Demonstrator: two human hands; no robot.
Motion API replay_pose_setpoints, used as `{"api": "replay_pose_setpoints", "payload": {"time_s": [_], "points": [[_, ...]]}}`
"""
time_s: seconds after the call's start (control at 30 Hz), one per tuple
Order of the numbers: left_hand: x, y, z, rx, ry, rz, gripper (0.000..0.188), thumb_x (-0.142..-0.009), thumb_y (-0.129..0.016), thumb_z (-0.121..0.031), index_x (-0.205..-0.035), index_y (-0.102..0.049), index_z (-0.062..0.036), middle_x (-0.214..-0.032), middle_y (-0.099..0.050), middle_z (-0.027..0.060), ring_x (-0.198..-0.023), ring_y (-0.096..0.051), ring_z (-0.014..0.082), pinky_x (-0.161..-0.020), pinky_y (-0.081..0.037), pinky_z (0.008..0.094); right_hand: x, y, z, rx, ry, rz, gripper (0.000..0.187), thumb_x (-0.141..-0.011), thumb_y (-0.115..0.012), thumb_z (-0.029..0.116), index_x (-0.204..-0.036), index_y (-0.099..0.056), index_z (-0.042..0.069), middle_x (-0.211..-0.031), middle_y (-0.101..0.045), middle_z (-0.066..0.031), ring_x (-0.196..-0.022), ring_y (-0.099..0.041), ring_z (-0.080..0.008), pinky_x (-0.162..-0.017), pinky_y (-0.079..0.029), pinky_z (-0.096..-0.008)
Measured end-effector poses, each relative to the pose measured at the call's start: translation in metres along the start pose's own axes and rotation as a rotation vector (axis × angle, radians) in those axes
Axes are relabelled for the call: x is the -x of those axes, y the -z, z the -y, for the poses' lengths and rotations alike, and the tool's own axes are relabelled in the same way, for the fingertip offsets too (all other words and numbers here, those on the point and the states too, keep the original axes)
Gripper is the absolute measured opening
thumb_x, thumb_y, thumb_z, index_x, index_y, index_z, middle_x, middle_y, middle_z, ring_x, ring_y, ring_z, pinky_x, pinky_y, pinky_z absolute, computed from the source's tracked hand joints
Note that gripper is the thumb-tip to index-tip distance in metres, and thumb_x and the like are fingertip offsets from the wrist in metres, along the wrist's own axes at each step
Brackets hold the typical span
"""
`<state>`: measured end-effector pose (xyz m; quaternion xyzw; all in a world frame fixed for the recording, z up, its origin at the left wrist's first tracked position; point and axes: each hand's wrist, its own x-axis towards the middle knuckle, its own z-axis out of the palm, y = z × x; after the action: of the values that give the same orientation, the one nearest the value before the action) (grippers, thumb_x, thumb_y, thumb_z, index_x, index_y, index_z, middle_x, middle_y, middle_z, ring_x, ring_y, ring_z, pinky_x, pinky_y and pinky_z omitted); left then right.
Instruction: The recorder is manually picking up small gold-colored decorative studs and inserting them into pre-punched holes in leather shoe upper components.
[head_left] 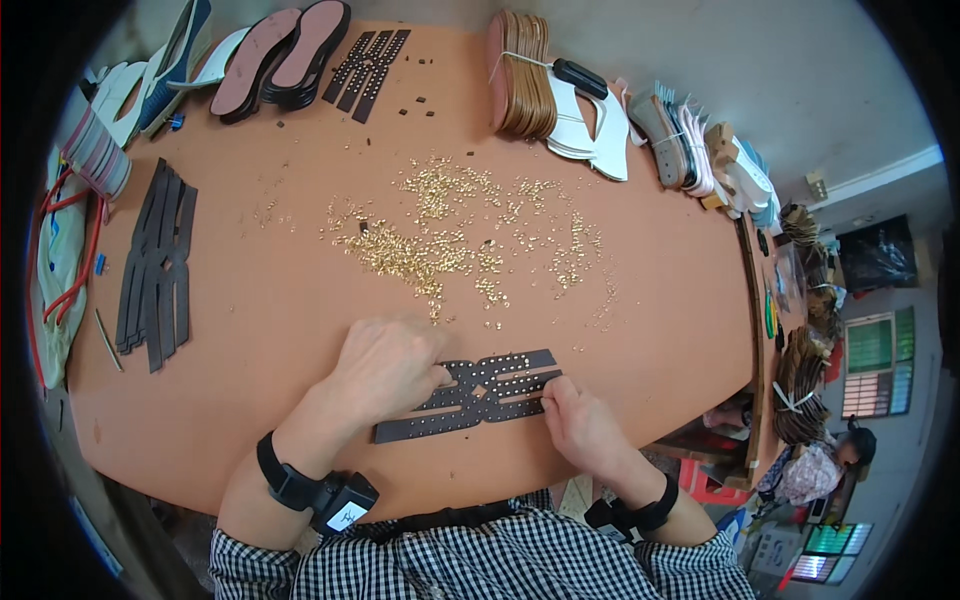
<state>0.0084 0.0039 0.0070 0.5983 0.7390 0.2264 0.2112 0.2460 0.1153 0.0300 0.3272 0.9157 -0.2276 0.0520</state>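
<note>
A dark brown cut-out leather strap piece (479,391), dotted with small metal studs, lies on the table before me. My right hand (586,428) pinches its right end between thumb and fingers. Over its left part, my left hand (390,365) is closed with curled fingers; whatever they hold, if anything, is too small or hidden. Just beyond both hands spreads a loose heap of small gold studs (410,250). To the left rests a stack of similar dark strap pieces (158,265) without visible studs. Another studded strap piece (367,72) lies at the far edge.
Pink-topped soles (258,62) stand far left. A tied bundle of insoles (520,75) and white cut-outs (590,135) sit at the back. A thin metal tool (108,340) lies on the tan table (680,320) at left. One person (810,470) is far right.
</note>
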Motion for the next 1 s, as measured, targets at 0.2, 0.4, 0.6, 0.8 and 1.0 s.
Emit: {"api": "replay_pose_setpoints", "payload": {"time_s": [0.2,0.4,0.6,0.8,1.0], "points": [[0.002,-0.003,0.002,0.028,-0.034,-0.066,0.023,-0.070,-0.076,-0.025,-0.071,-0.061,-0.0086,-0.069,-0.062,0.0063,-0.071,-0.062,0.0273,-0.060,-0.046,0.0402,0.001,0.000,-0.004,-0.072,0.024,-0.002,0.011,-0.088,-0.054,0.011,-0.094,-0.049,0.004,-0.085,-0.060,-0.0208,-0.072,-0.060,-0.0436,-0.062,-0.049,-0.0510],[0.002,-0.001,0.001,0.026,-0.030,-0.047,0.023,-0.070,-0.076,-0.026,-0.071,-0.061,-0.0086,-0.069,-0.062,0.0069,-0.071,-0.062,0.0276,-0.060,-0.046,0.0402,-0.006,0.007,-0.004,-0.054,0.061,0.059,0.007,-0.088,-0.055,0.007,-0.092,-0.051,0.004,-0.074,-0.061,-0.0197,-0.068,-0.061,-0.0396,-0.062,-0.049,-0.0448],[-0.001,0.003,-0.001,0.019,-0.010,-0.003,0.024,-0.069,-0.076,-0.029,-0.071,-0.062,-0.0090,-0.070,-0.063,0.0074,-0.070,-0.062,0.0281,-0.060,-0.046,0.0401,-0.016,0.029,0.002,-0.092,0.023,0.269,0.012,-0.089,-0.053,0.011,-0.094,-0.048,0.002,-0.082,-0.061,-0.0225,-0.073,-0.060,-0.0430,-0.066,-0.048,-0.0494],[-0.002,0.008,-0.004,0.001,0.021,0.067,0.024,-0.071,-0.073,-0.029,-0.072,-0.062,-0.0077,-0.075,-0.065,0.0095,-0.074,-0.063,0.0308,-0.062,-0.047,0.0425,-0.023,0.026,-0.004,-0.058,0.062,0.300,0.013,-0.089,-0.050,0.010,-0.094,-0.049,-0.002,-0.079,-0.063,-0.0234,-0.076,-0.062,-0.0424,-0.069,-0.049,-0.0491],[-0.003,0.012,-0.009,-0.003,0.050,0.066,0.025,-0.069,-0.075,-0.029,-0.068,-0.062,-0.0077,-0.071,-0.064,0.0089,-0.071,-0.063,0.0299,-0.059,-0.046,0.0422,-0.020,0.015,-0.013,-0.063,0.043,0.239,0.012,-0.088,-0.055,0.013,-0.090,-0.050,0.003,-0.075,-0.061,-0.0193,-0.071,-0.062,-0.0398,-0.065,-0.049,-0.0456]]}}
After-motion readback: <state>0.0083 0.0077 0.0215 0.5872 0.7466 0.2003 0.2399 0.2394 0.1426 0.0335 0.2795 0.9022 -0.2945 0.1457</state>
